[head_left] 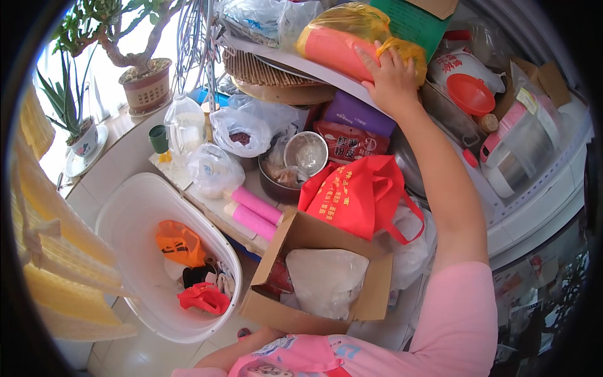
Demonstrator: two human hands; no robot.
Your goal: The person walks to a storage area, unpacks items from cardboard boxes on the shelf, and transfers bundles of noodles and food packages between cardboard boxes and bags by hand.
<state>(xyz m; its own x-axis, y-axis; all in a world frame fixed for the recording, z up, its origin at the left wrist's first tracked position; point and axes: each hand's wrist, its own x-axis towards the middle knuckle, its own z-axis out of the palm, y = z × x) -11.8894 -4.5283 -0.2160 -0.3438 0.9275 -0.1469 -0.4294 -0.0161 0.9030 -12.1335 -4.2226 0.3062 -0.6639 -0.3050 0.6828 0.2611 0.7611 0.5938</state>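
Note:
My right hand [394, 80] is stretched up to the top shelf. Its fingers are spread and lie against a yellow plastic bag [352, 24] with a pink-orange item inside. Beside the bag is a green box [414, 28]. Low in the view, my left forearm [235, 352] reaches to the near edge of an open cardboard box [295, 319]; the fingers of that hand are hidden. Inside the box lies a pale, plastic-wrapped package [326, 279]. A red bag [355, 195] with yellow writing leans behind the box.
A white tub [129, 251] holding an orange bag [181, 242] and red cloth stands at the left. Pots [276, 185], a clear jug [185, 122] and pink rolls [254, 210] are on the lower shelf. A red bowl [471, 94] and potted plants [146, 88] are farther out.

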